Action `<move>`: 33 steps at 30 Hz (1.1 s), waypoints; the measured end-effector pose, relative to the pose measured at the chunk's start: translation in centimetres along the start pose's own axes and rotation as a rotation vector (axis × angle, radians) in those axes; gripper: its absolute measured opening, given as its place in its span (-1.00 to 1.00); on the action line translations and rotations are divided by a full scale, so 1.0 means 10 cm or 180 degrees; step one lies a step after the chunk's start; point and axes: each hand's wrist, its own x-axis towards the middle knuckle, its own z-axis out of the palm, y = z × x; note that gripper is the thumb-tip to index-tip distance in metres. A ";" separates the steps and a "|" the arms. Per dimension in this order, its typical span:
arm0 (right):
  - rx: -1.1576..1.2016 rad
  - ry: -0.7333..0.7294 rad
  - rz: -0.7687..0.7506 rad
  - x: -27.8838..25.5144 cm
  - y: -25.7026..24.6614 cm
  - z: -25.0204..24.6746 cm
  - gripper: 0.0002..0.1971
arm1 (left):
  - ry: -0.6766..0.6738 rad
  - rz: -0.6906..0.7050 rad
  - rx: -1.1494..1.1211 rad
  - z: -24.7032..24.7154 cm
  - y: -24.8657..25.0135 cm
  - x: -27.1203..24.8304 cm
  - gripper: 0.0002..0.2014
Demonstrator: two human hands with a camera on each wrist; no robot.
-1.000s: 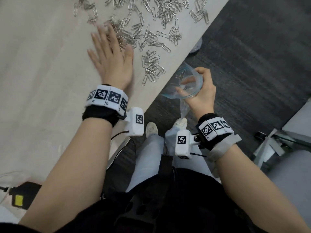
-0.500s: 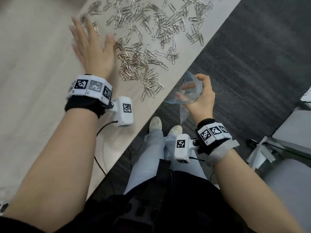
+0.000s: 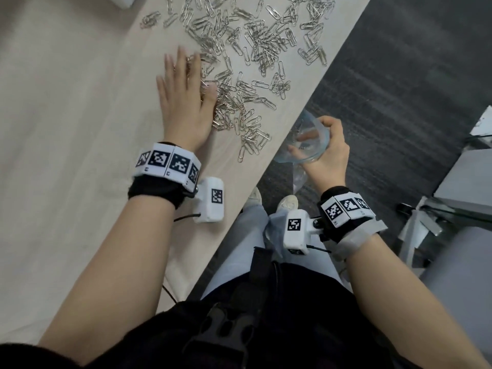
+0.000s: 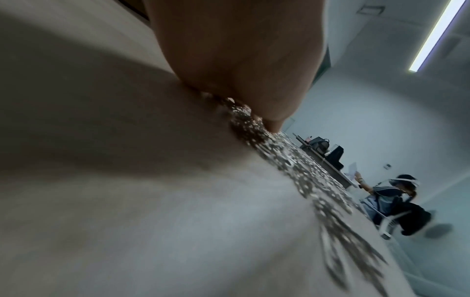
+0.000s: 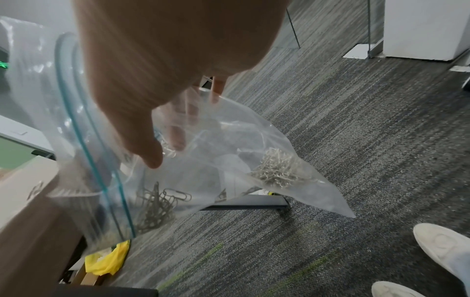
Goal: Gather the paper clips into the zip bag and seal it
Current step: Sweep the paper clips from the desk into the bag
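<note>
Sweeping light, slippery paper clips [image 3: 247, 83] across table [image 3: 66, 129] with flat left hand [image 3: 183, 102]; best herded, not pinched. Palm [image 4: 241, 50] down, fingers straight. Right hand [image 5: 157, 60] clamped on limp zip bag [image 5: 203, 170] rim, mouth open below edge.

Thin silver wire paper clips [image 3: 247, 57], shiny and metallic, are scattered on a table [image 3: 66, 107] of pale, matt, wood-look laminate with faint grain. A zip bag [image 5: 229, 160] of clear, glossy, crinkled plastic film is edged with a teal seal strip; more bright metal clips are seen through it. The floor [image 5: 356, 140] is covered in rough, grey, streaked carpet.
</note>
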 end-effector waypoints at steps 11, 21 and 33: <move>0.0082 0.0007 0.0015 -0.27 -0.01 -0.08 -0.49 | 0.0573 0.0527 -0.0797 0.03 0.25 -0.39 -0.68; 0.0103 -0.0143 -0.0070 -0.27 -0.07 -0.13 -0.51 | 0.0102 0.0892 -0.0458 0.20 0.67 -0.12 -0.71; 0.0072 -0.0175 -0.0010 -0.28 -0.10 -0.07 -0.44 | 0.0647 0.0590 -0.0452 -0.03 0.10 -0.57 -0.48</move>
